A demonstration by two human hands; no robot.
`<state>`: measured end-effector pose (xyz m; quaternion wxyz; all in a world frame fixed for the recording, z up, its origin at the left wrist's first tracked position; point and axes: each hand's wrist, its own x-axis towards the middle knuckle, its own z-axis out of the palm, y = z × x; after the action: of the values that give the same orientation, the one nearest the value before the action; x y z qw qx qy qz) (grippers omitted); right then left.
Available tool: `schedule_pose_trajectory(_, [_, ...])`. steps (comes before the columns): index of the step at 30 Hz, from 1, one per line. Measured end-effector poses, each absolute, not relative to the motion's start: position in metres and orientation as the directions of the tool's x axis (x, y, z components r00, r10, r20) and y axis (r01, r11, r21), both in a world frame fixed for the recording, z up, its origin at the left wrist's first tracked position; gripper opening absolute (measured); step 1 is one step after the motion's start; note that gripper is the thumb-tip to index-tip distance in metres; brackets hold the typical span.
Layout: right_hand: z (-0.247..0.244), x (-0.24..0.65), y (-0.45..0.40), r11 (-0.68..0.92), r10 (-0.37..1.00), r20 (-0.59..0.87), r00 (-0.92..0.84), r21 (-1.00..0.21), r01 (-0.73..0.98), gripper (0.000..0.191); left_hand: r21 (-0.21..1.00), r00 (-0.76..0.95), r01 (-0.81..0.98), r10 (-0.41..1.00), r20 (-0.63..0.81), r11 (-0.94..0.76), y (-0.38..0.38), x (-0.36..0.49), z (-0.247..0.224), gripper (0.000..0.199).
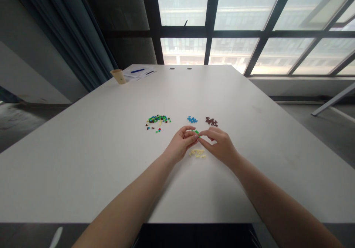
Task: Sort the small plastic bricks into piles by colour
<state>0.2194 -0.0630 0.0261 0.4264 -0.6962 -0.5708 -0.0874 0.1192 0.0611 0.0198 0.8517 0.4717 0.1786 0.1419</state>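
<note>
Both hands meet over the white table, between several small piles of tiny pieces. My left hand [183, 141] is closed, thumb and fingers pinched at the fingertips. My right hand [217, 141] is closed too, its fingertips touching those of the left. Small green pieces [196, 132] show at the fingertips; which hand grips which is too small to tell. Beyond the hands lie a blue pile [192, 119] and a brown pile [212, 121]. Pale yellow pieces [198, 153] lie just below the hands. A mixed-colour pile [159, 119] is to the left.
A beige cup [118, 76] stands at the table's far left edge, beside papers [138, 72] with a blue pen [137, 70] on them. Two small round discs [189, 69] are at the far edge of the white table [111, 148]. Windows are behind it.
</note>
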Motion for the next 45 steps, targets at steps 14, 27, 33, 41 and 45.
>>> schedule_pose_trajectory(14, [0.027,0.22,-0.064,0.022,0.683,0.644,0.344,-0.489,0.872,0.009,0.781,0.926,0.07,0.252,-0.283,0.62,0.065,0.116,0.019,0.032])
schedule_pose_trajectory(27, [0.028,0.219,-0.065,0.028,0.685,0.641,0.347,-0.499,0.866,0.011,0.776,0.946,0.085,0.195,-0.261,0.625,0.064,0.115,0.02,0.03])
schedule_pose_trajectory(33, [0.028,0.218,-0.064,0.028,0.702,0.621,0.348,-0.513,0.858,0.011,0.78,0.952,0.084,0.182,-0.247,0.621,0.064,0.115,0.02,0.03])
schedule_pose_trajectory(41, [0.03,0.219,-0.067,0.046,0.653,0.674,0.345,-0.49,0.871,0.016,0.799,0.969,0.096,0.129,-0.212,0.593,0.068,0.114,0.021,0.035])
schedule_pose_trajectory(45, [0.035,0.22,-0.07,0.101,0.654,0.704,0.275,-0.442,0.891,0.017,0.809,0.977,0.101,0.094,-0.19,0.579,0.073,0.114,0.02,0.034])
